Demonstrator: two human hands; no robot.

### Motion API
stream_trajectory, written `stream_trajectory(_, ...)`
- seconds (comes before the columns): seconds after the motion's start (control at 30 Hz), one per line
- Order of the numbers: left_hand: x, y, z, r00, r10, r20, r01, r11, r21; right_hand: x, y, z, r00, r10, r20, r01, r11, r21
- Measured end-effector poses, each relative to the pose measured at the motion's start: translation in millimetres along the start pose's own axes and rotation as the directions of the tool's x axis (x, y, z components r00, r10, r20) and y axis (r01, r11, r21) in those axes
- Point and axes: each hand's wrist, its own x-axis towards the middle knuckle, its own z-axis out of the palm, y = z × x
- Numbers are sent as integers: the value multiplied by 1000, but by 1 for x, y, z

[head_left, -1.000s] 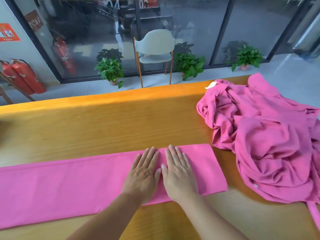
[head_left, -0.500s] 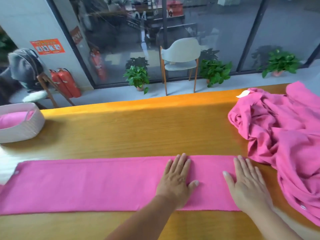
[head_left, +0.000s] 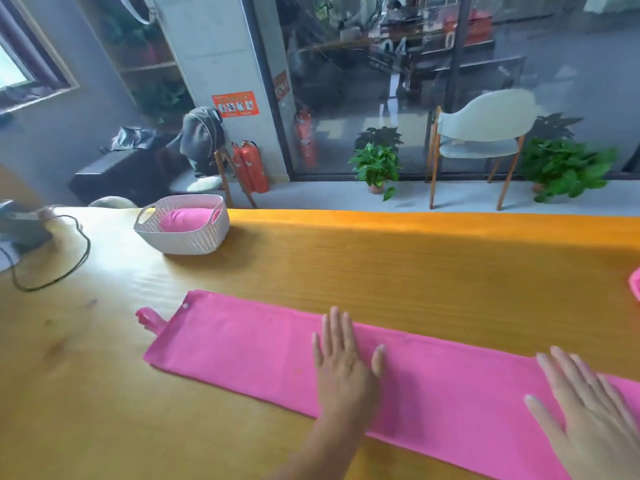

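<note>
To smooth the folded pink cloth (head_left: 242, 344) well, I'd press evenly and sweep toward its ends without skewing it. It lies along the near side of the desk (head_left: 381, 265). My left hand (head_left: 341, 365) lies flat mid-strip, fingers straight; my right hand (head_left: 588, 420) lies flat further right, fingers spread.

Matt pink cloth (head_left: 346, 358), glossy wooden table (head_left: 381, 265)

The bench (head_left: 381, 265) carries one long pink cloth (head_left: 242, 344), and two hands lie on it — the left hand (head_left: 341, 362) and the right hand (head_left: 588, 420). At ten o'clock: one white basket (head_left: 194, 237) holding one pink roll (head_left: 183, 220). Behind, from twelve to two o'clock — one pale chair (head_left: 481, 133), two potted plants (head_left: 377, 164).
</note>
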Motion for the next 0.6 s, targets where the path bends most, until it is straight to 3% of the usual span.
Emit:
stream_trajectory(0.03, 9, -15, -7, 985, -128, -118, 136, 988, 67, 3, -9, -6, 997, -79, 11, 79, 996, -51)
stream_trajectory(0.1, 24, -47, -20, 921, -387, -31, 388, 919, 64, 7, -22, -5, 961, -268, 73, 274, 957, -97)
stream_trajectory(0.17, 35, -63, -20, 859, -511, 23, 510, 859, 36, 8, -38, 2, 915, -390, 103, 401, 909, -115)
stream_trajectory(0.23, 42, -59, -13, 827, -558, 70, 554, 830, 71, 10, -38, 11, 900, -411, 145, 429, 893, -133)
stream_trajectory(0.47, 87, -22, 1, 926, -362, 110, 350, 930, 112, -4, -21, 10, 954, -279, 108, 292, 946, -143)
stream_trajectory(0.6, 122, 6, 11, 974, -184, 134, 168, 978, 120, -24, -25, 15, 993, -108, 57, 112, 991, -79)
